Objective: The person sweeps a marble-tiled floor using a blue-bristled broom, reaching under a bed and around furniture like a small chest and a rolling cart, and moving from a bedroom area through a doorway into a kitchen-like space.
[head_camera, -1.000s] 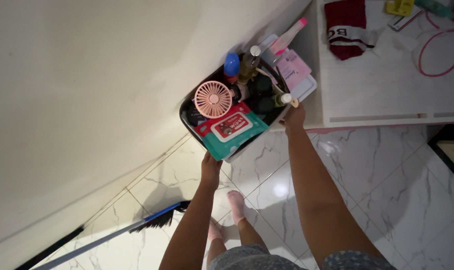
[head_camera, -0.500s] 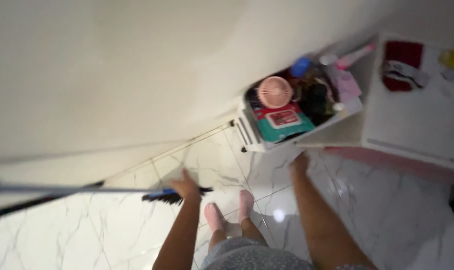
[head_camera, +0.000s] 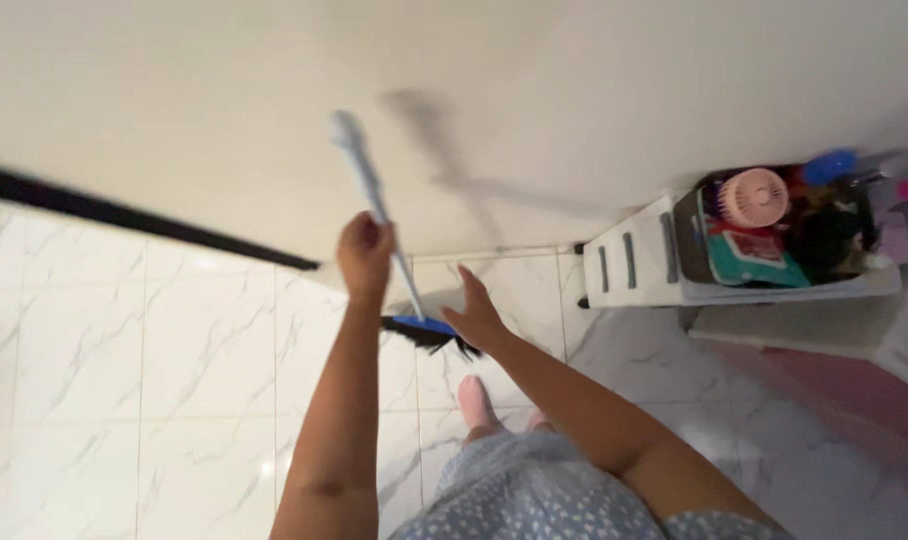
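White marble tiles cover the floor (head_camera: pixel 154 370), meeting a cream wall (head_camera: pixel 534 100) along the upper half of the frame. Near the centre, the left hand (head_camera: pixel 365 256) is closed around the pale handle of a broom (head_camera: pixel 374 200), which leans up toward the wall, its top end blurred. The broom's blue head and dark bristles (head_camera: pixel 429 332) rest on the floor just below the centre, near the wall's base. The right hand (head_camera: pixel 477 312) is open, fingers spread, just beside the broom's head; whether it touches the broom cannot be told. Below it, bare toes (head_camera: pixel 474 398) show on the tiles, above a blue dotted garment (head_camera: pixel 534 490) at the bottom edge. At the right of the frame stands a white slotted cart (head_camera: pixel 629 265) against the wall. Its top is crowded with things: a pink round fan (head_camera: pixel 754 197), a teal packet (head_camera: pixel 754 258), a blue cap (head_camera: pixel 829 165) and dark items too blurred to tell. A black strip (head_camera: pixel 124 215) runs along the wall's base at the left.
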